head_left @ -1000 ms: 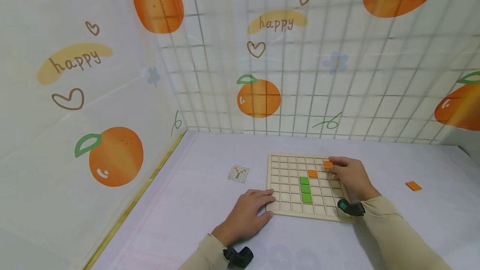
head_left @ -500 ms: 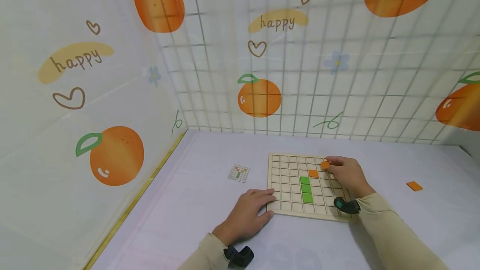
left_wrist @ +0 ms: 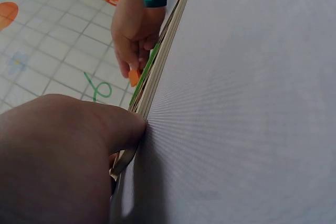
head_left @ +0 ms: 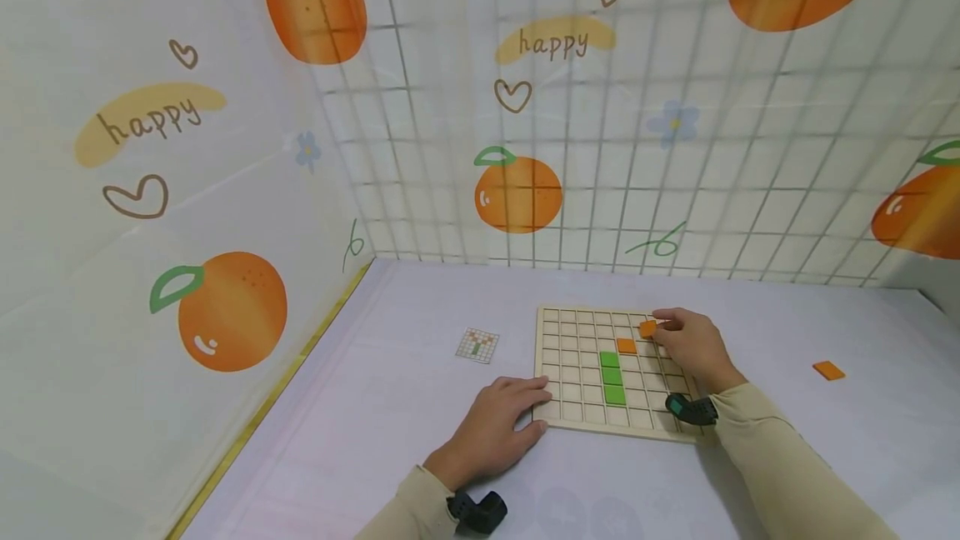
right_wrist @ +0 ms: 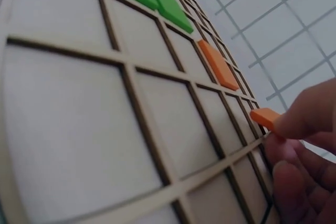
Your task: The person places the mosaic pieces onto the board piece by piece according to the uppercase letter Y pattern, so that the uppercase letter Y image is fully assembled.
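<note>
In the head view a square wooden grid board (head_left: pixel 577 412) lies on the table. Three green tiles (head_left: pixel 611 377) form a column in its cells, and an orange tile (head_left: pixel 626 346) sits up and to their right. My right hand (head_left: pixel 697 344) pinches another orange tile (head_left: pixel 648 329) between thumb and finger over the board's far right part; the right wrist view shows this held tile (right_wrist: pixel 266 118) tilted above the cells. My left hand (head_left: pixel 495 427) rests at the board's near left corner, fingers on the left edge and thumb (left_wrist: pixel 123 127) against the near edge.
A small pattern card (head_left: pixel 477 346) with a coloured grid lies left of the board. One loose orange tile (head_left: pixel 828 371) is on the table to the right. Behind stands a fabric wall (head_left: pixel 420 190) printed with oranges.
My right hand has moved slightly left with the orange tile, which now hangs nearer the placed orange one. The left hand and the board have stayed put.
</note>
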`<act>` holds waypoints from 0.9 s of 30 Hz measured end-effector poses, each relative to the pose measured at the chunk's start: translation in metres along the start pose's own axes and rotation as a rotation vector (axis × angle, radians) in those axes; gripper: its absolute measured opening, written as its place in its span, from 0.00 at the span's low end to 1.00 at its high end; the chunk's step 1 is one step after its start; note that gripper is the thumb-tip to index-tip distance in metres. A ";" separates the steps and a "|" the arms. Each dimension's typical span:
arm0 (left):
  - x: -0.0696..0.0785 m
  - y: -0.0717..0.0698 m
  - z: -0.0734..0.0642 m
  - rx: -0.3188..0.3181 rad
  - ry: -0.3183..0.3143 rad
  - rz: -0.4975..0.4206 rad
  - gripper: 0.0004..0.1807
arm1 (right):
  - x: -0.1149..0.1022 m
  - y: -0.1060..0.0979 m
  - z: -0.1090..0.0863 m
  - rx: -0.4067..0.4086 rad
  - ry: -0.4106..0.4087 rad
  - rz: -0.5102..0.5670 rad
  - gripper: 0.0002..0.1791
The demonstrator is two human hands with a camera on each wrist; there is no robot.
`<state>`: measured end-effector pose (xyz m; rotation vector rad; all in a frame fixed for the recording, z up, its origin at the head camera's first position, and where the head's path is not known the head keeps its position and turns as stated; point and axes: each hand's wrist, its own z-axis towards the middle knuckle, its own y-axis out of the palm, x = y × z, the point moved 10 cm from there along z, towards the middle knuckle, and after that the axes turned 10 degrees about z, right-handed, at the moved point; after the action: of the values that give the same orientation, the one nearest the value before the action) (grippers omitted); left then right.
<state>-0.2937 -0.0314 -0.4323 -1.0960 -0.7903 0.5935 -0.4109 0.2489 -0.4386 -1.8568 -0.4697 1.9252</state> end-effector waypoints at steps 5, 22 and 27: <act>-0.001 0.001 0.000 -0.003 -0.007 0.000 0.21 | 0.000 0.000 -0.002 -0.012 0.019 0.001 0.26; -0.001 0.000 0.000 0.009 0.003 -0.007 0.20 | -0.002 -0.002 -0.006 -0.024 0.021 0.013 0.25; -0.002 0.000 -0.001 0.008 -0.002 -0.006 0.21 | 0.000 0.000 -0.004 -0.034 0.025 0.000 0.25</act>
<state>-0.2941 -0.0330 -0.4327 -1.0859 -0.7918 0.5923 -0.4070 0.2488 -0.4387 -1.8998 -0.4979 1.9026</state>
